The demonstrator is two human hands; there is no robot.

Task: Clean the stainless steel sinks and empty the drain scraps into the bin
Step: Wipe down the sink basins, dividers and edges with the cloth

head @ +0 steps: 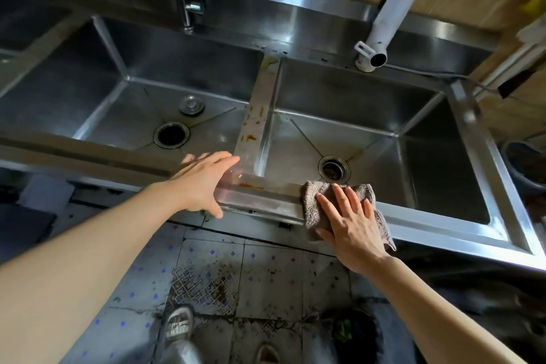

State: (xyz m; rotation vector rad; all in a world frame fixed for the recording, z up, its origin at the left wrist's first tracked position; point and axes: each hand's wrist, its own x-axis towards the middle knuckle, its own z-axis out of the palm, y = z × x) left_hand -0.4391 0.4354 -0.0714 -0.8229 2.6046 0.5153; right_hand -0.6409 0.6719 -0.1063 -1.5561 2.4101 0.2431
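Two stainless steel sinks sit side by side: the left sink (124, 103) with an open drain (171, 135) and a loose strainer plug (192, 105), the right sink (384, 115) with scraps in its drain (334, 170). Orange stains mark the divider (254, 127) and the front rim (251, 186). My right hand (351, 224) presses a grey-brown cloth (313, 210) flat on the front rim. My left hand (204, 183) rests with straight fingers on the rim at the divider's near end.
A steel faucet (186, 3) stands behind the left sink and a white faucet filter (381, 29) behind the right. A dark bucket (526, 165) sits at the far right. Below lie dirty floor tiles (266, 281), my shoes and a dark bin (351, 334).
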